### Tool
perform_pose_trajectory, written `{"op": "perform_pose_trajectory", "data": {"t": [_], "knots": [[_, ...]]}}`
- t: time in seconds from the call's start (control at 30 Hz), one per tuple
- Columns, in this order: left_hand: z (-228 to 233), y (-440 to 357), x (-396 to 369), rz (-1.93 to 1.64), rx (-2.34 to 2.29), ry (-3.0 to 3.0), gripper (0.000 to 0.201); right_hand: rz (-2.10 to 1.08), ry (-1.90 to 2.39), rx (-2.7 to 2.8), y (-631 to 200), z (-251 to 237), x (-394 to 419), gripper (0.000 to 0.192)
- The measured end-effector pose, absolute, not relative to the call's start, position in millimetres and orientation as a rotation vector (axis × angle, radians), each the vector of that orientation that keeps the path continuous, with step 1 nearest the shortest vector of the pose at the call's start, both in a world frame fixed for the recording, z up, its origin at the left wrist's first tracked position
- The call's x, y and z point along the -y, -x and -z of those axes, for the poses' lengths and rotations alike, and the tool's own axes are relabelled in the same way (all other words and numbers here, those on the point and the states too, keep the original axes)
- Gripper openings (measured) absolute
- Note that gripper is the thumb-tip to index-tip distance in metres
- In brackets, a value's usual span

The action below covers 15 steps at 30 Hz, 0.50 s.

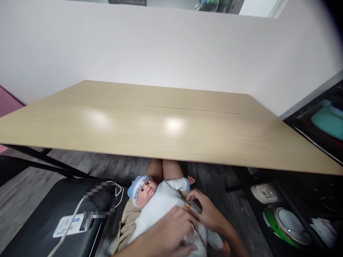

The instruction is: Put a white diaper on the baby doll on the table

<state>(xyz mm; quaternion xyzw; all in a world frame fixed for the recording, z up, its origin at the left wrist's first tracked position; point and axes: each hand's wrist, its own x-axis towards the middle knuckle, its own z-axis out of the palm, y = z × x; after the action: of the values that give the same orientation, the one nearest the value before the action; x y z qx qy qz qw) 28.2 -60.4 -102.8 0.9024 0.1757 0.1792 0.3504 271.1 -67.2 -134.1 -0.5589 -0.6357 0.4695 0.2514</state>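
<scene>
while the baby doll [158,203] lies face up across the lap below the table [171,125] edge, both hands work at its white outfit. left hand [171,230] pinches the fabric at the belly, right hand [209,214] curls onto something small there, can't tell what. i'd keep the cloth taut and go slow.

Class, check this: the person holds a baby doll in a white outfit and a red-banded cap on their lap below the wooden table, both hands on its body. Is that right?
One detail is wrong: the cap has a blue band, not red, as the head view shows. The rest stands: the baby doll in white lies on the lap below the wooden table, with the left hand and right hand on its body.
</scene>
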Motion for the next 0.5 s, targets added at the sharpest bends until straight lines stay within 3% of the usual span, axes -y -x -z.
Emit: {"op": "perform_pose_trajectory", "data": {"t": [0.13, 0.5], "knots": [[99.9, 5.7, 64.2, -0.424, -0.788, -2.058, 0.03, -1.287, 1.621, 1.646, -274.0, 147.7, 90.8, 0.041], [100.0, 5.1, 58.1, -0.366, -0.891, -1.915, 0.041, -0.79, 1.658, 1.822, -261.1, 158.8, 77.5, 0.032]]}}
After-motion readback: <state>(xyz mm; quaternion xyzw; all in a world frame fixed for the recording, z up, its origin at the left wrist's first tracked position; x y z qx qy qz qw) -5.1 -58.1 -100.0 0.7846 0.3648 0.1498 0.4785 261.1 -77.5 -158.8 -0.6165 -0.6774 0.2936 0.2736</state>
